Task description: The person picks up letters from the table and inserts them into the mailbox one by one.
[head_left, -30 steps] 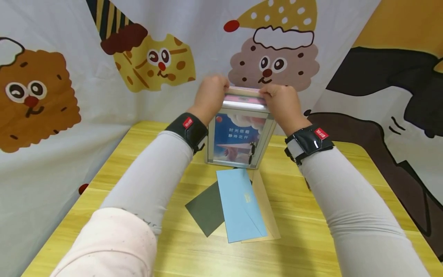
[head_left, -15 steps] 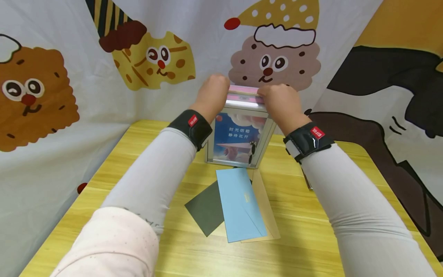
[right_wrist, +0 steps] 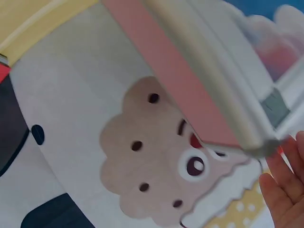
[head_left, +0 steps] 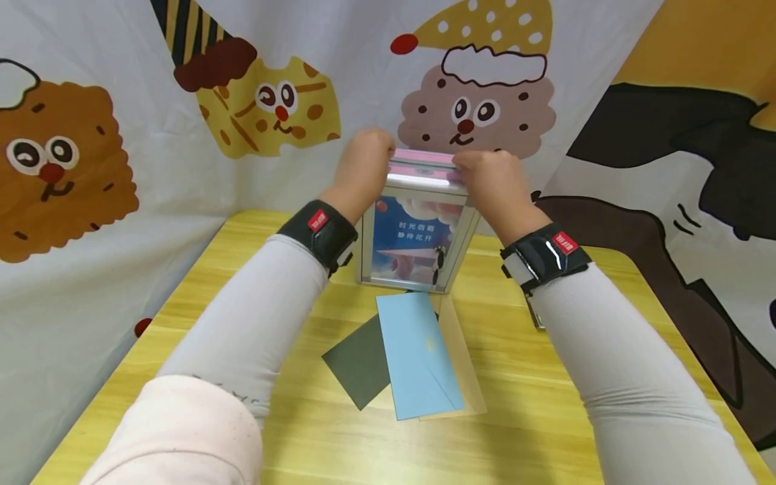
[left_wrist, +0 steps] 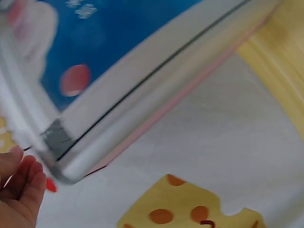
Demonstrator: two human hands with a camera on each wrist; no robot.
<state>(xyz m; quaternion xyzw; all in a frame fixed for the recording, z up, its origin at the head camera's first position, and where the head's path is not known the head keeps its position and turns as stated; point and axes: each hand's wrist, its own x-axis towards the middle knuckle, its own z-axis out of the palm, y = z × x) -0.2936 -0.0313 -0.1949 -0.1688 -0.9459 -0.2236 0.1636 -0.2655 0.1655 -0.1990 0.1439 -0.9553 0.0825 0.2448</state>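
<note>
A small metal letter box (head_left: 415,236) stands at the table's back, with a clear front, a printed blue picture inside and keys hanging at its lock. My left hand (head_left: 362,167) is at the left end of its pink top, my right hand (head_left: 494,185) at the right end. Between them runs a thin grey strip (head_left: 424,163), probably an envelope's upper edge in the slot. Thumb and fingers (left_wrist: 29,183) of the left pinch a dark sliver at the box corner. The right fingers (right_wrist: 283,173) are bent at the opposite corner; their grip is partly hidden.
In front of the box lie overlapping envelopes: light blue (head_left: 418,357) on top, tan (head_left: 463,377) at its right, dark green (head_left: 360,360) at its left. A small object (head_left: 535,315) lies partly hidden behind the right wrist. Cartoon cloth (head_left: 370,87) hangs behind the wooden table (head_left: 291,431).
The beige strip between the hands has narrowed from a wide band to a thin line, and more of the pink top shows. Both hands stay at the box; the loose envelopes lie still.
</note>
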